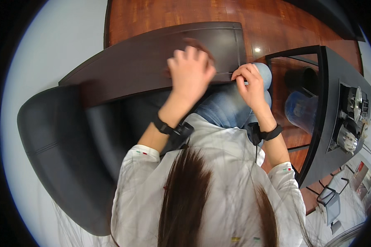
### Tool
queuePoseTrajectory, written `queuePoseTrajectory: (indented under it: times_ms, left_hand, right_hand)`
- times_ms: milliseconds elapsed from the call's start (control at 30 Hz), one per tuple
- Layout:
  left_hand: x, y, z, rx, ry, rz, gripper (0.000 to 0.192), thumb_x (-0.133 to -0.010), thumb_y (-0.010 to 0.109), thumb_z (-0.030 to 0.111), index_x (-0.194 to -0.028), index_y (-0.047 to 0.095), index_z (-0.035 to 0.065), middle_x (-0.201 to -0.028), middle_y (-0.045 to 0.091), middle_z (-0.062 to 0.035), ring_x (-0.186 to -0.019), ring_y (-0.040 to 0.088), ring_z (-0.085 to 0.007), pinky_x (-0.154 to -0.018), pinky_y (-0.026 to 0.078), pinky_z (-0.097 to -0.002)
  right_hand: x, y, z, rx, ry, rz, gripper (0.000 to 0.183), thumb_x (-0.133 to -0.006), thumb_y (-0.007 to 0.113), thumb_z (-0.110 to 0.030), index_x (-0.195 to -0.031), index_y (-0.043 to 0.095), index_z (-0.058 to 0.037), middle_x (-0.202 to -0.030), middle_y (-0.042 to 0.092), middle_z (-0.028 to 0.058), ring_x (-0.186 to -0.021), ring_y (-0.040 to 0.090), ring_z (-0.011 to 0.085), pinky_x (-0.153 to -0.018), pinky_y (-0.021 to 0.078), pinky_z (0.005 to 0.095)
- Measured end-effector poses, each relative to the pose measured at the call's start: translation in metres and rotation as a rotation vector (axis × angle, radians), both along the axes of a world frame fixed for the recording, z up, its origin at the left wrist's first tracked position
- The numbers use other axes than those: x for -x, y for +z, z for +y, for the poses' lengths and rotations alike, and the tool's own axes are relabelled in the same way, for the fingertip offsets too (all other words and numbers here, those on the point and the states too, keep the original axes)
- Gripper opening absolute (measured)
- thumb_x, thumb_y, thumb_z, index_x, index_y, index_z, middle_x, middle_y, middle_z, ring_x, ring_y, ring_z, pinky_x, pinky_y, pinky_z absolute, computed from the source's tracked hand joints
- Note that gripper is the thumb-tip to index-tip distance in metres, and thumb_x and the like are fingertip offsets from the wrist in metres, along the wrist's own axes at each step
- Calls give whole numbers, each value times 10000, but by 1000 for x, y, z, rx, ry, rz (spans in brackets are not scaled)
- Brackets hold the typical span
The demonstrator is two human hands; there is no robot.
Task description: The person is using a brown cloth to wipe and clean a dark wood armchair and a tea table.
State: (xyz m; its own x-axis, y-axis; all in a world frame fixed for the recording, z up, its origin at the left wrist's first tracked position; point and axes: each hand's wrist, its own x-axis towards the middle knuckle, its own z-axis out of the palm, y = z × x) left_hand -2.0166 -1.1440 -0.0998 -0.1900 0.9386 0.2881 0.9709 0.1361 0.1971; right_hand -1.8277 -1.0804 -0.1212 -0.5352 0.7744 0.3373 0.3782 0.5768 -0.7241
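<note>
My left hand (190, 74) is over the dark brown wooden desk (136, 68), blurred, with its fingers bent and a little apart. Nothing shows in it, though its palm is hidden. Lower right of it, my right hand (250, 85) is by the near edge of the desk and above my knees in blue jeans (225, 106). Its fingers are loosely curled, with a gap to the thumb and no object visible between them. Each wrist bears a black strap with a small black device. A reddish-brown blurred shape, perhaps a reflection, lies around the left fingers.
A black leather seat (58, 154) stands at the left. At the right is a black-framed table (337, 102) with metal-and-glass pots (347, 139) on it; beneath are a blue water jug (301, 109) and a dark bin (301, 78). A grey chair (330, 207) stands at the lower right.
</note>
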Motion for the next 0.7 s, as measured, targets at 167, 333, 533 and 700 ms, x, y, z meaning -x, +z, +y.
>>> queuePoseTrajectory:
  times_ms: [167, 333, 533, 700]
  left_hand:
    - [-43, -12, -11, -48, -145, -170, 227, -771, 724, 283, -893, 618, 124, -956, 537, -67, -929, 493, -294, -804, 376, -443]
    - [8, -11, -16, -64, 52, -142, 215, -821, 702, 319, -919, 636, 139, -995, 524, -98, -964, 483, -339, -811, 380, -474]
    - [120, -19, -6, -98, 334, 52, 272, -879, 642, 372, -921, 668, 105, -978, 548, -135, -938, 507, -355, -777, 408, -491]
    - [60, -20, 21, -87, 153, 121, 281, -853, 650, 375, -906, 657, 99, -968, 563, -121, -912, 561, -350, -692, 466, -501]
  right_hand:
    - [4, -13, 2, -127, -21, -75, 75, -775, 583, 3, -752, 595, -67, -788, 530, 90, -770, 527, 293, -705, 448, 385]
    - [3, -10, -1, -82, 12, -150, 61, -772, 590, -17, -768, 582, -78, -808, 509, 97, -797, 517, 308, -708, 442, 408]
    - [11, -10, -4, -136, -53, -207, 62, -762, 606, -35, -766, 576, -89, -818, 500, 98, -813, 515, 301, -706, 442, 421]
    - [11, -14, -4, -160, -65, -231, 60, -758, 608, -36, -770, 581, -89, -819, 501, 100, -814, 515, 307, -708, 442, 420]
